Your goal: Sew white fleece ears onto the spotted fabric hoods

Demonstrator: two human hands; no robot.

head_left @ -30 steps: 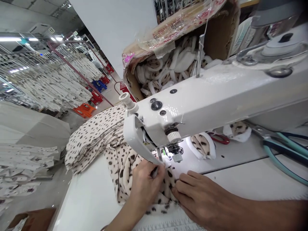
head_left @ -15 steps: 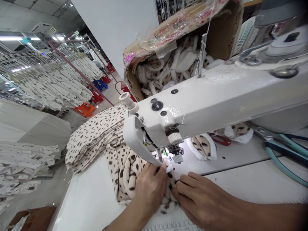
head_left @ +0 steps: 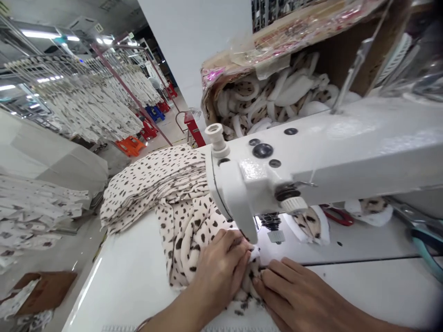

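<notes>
A white sewing machine (head_left: 249, 184) reaches in from the right, its needle area partly hidden behind the head cover. Spotted plush fabric (head_left: 194, 230) lies bunched on the table below the head. My left hand (head_left: 224, 263) pinches that fabric close by the presser foot, where a white fluffy edge shows at the fingertips. Just right of it, my right hand (head_left: 287, 286) has its fingers curled down on the same fabric, gripping the near part. Both hands are close together, in front of the machine head.
Folded spotted fabric (head_left: 148, 184) is stacked at the left rear. Behind the machine, a cardboard box (head_left: 224, 69) holds fluffy trimmed pieces. An ear-shaped piece (head_left: 309, 226), red-handled snips (head_left: 339, 216) and teal-handled scissors (head_left: 427, 251) lie right of the needle. Garments (head_left: 86, 92) hang on racks far left.
The view has shifted, so the machine sits farther right in the picture. My left fingers have bunched closer together at the white edge. My right hand keeps its grip on the fabric.
</notes>
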